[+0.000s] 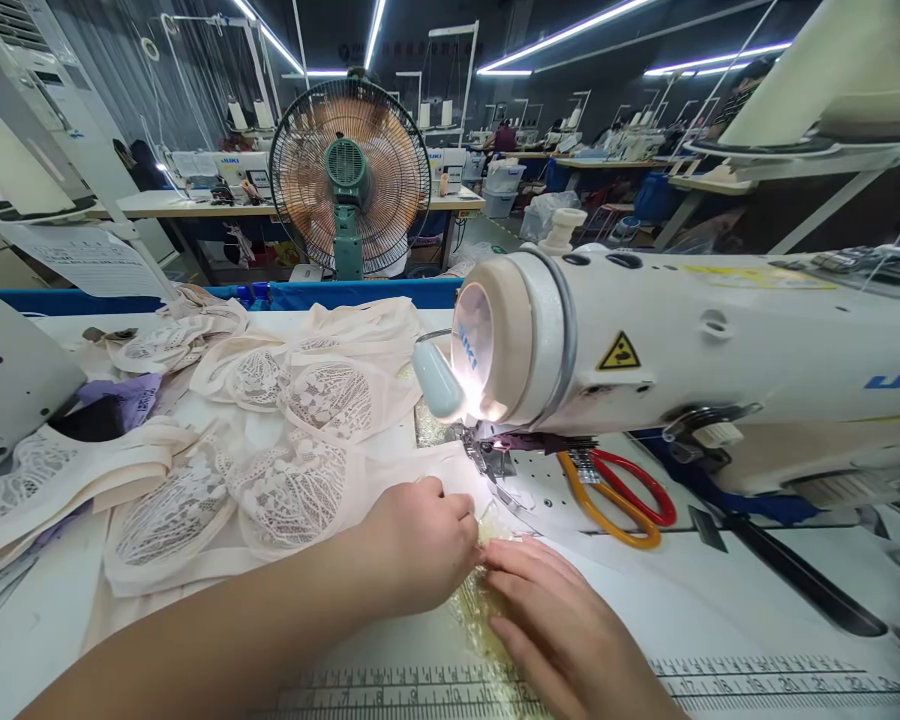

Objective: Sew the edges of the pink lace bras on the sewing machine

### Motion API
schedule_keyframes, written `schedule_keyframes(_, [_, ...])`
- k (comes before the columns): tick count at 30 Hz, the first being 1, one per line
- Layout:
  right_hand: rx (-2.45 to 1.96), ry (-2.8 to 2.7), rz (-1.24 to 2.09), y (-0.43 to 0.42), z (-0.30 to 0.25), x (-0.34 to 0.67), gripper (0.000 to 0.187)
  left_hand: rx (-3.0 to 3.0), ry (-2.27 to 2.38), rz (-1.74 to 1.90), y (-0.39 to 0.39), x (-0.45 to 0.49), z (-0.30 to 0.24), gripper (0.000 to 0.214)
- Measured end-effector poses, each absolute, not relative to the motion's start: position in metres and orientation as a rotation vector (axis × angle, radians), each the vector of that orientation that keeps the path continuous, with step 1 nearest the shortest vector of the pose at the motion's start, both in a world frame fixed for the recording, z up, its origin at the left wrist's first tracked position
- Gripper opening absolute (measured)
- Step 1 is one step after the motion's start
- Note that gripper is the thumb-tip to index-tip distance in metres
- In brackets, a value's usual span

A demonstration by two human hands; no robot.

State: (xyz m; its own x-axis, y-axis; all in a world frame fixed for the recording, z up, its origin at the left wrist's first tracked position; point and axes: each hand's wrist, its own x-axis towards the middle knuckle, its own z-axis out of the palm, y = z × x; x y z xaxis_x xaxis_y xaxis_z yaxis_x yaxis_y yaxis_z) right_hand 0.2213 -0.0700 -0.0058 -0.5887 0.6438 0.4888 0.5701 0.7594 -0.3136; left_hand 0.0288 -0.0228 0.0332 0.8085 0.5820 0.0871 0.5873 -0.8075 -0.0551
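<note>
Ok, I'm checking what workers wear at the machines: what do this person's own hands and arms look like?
Both the left hand and right hand are bare, without gloves. No ring, watch or bracelet shows. The left forearm has no sleeve in view; the right is mostly out of frame.

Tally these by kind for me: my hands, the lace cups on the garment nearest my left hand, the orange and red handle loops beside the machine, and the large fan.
Left hand and right hand: 2
Lace cups on that garment: 2
Handle loops: 2, namely 1 orange loop and 1 red loop
Large fan: 1
Total: 7
</note>
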Motion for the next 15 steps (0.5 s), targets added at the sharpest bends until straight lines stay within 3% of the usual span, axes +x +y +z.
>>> schedule_keyframes(8, [-0.941, -2.247, 0.272, -0.069, -0.001, 0.219, 0.018, -2.899, -0.918, -0.188, -0.017, 0.025, 0.025, 0.026])
schedule_keyframes(15, [-0.959, -2.226, 0.308, -0.071, -0.007, 0.221, 0.016, -2.989, -0.956, -0.156, -0.015, 0.018, 0.028, 0.016])
